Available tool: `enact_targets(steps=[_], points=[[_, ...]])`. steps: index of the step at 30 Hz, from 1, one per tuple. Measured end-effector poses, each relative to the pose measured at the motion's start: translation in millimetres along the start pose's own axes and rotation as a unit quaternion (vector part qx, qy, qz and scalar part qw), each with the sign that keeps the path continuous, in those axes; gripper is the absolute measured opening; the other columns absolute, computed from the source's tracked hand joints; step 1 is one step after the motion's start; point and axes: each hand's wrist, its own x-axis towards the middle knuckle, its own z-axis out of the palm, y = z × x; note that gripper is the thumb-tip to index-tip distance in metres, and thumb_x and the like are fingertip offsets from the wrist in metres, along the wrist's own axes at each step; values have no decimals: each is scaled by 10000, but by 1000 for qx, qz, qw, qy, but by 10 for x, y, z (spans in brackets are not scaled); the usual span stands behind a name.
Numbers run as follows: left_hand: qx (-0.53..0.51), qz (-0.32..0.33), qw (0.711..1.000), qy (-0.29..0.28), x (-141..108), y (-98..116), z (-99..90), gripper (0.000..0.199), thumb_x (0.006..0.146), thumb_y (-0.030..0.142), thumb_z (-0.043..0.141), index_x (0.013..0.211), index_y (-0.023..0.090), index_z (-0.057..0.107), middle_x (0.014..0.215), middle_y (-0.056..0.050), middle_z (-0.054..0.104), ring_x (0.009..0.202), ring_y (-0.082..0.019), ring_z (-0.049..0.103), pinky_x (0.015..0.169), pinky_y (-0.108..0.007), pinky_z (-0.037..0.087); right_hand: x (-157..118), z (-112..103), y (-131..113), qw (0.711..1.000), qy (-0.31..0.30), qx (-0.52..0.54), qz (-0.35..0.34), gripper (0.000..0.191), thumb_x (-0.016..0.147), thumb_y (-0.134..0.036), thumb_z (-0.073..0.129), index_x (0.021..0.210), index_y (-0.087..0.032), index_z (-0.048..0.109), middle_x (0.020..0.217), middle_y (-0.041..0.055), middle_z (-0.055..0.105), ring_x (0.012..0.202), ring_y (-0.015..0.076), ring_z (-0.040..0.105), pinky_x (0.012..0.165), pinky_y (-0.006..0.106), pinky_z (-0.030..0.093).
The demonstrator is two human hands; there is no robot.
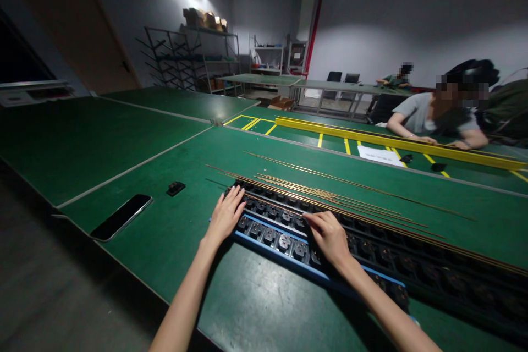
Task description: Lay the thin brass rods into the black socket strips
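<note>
Rows of black socket modules (284,242) sit in long strips lying side by side on the green table, the nearest strip edged by a blue rail (284,261). My left hand (226,213) lies with its fingers stretched over the left end of the strips. My right hand (332,237) is closed in a pinch over the middle rows, at what looks like a thin metal rod (280,205) running along the strip; the fingertips partly hide it. Just beyond the strips, several long brass-coloured rods (330,196) lie loose, roughly parallel to them.
Left of my hand lie a phone (122,218) and a small black part (175,188). Across the table are a long yellow rail (371,139), a white paper sheet (379,155) and a co-worker (437,115) leaning over it. A second person (398,77) sits farther back.
</note>
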Motion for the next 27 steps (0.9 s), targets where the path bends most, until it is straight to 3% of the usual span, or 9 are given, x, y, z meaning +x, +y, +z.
enact_targets(steps=[17, 23, 27], points=[[17, 18, 1000, -2, 9, 57, -7, 504, 961, 388, 296, 1407, 157, 326, 1486, -116, 309, 1375, -199, 269, 1126, -442, 255, 13, -20, -25, 1000, 4, 6, -8, 225, 887, -192, 503, 1022, -185, 683, 885, 64, 679, 838, 196, 530, 705, 311, 473], [18, 26, 999, -20, -15, 91, -21, 482, 960, 422, 289, 1429, 310, 266, 1524, -82, 234, 1390, -217, 222, 1111, -473, 262, 29, -30, -30, 1000, 3, 5, -1, 220, 874, -175, 520, 1017, -199, 686, 891, 50, 685, 828, 192, 530, 711, 306, 469], [29, 37, 999, -19, -16, 87, -12, 478, 949, 442, 318, 1417, 346, 284, 1528, -82, 224, 1389, -240, 218, 1105, -479, 268, 27, -27, -26, 1000, 0, 1, 0, 219, 872, -177, 523, 1013, -208, 687, 886, 48, 685, 830, 192, 535, 710, 303, 468]])
